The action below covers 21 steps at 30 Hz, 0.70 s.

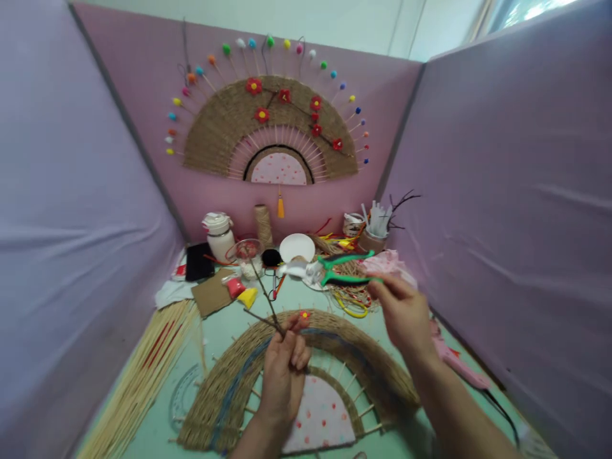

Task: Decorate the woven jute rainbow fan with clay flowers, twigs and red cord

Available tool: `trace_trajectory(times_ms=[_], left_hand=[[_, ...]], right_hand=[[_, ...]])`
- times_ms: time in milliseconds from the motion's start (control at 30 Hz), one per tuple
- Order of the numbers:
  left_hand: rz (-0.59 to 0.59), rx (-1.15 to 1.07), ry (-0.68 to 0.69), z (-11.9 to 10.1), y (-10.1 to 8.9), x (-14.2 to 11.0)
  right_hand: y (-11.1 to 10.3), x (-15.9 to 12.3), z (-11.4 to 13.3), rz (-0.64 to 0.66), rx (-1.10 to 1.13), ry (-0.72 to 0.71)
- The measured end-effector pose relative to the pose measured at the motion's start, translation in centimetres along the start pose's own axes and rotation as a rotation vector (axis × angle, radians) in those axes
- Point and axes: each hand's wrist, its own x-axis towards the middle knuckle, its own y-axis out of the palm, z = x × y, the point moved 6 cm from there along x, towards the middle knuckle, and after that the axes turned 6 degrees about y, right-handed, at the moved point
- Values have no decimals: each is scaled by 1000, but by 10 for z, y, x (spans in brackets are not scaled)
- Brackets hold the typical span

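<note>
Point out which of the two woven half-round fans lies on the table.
The tan woven half-round fan with the blue band, beneath the left hand; the other fan, edged with colourful balls, is up on the pink panel.

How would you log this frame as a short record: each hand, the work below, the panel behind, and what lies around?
Left grip: closed on a forked twig
Right grip: holds green-handled cutters by one handle; handles spread apart
Below the hands: table fan, woven, with a blue band
Back panel: wall fan with red flowers; yellow tassel beneath
Left side: pale sticks
Right side: pink corded tool
Rear: twine spool, white plate
</note>
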Motion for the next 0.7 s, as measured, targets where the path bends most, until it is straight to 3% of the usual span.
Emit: trace_trajectory(times_ms=[100,200,267,333,433,500,600,700], left_hand=[[7,-70,53,-10,1,2],[-63,-56,78,-15,-5,8],[-123,-21,91,-18,-11,11],[-167,13,107,-20,-15,13],[-178,66,128,-20,-16,14],[-157,106,130,-17,-14,12],[-131,179,113,-10,-11,9],[-110,229,85,-5,-10,6]], right_hand=[[43,-55,-37,115,85,161],[66,-85,-48,194,91,160],[72,-93,-45,254,8,61],[72,-96,-33,270,-159,-142],[67,-98,-10,138,-474,-489],[70,-98,-2,97,-645,-616],[83,-94,-5,237,-778,-673],[90,-89,-20,329,-741,-601]])
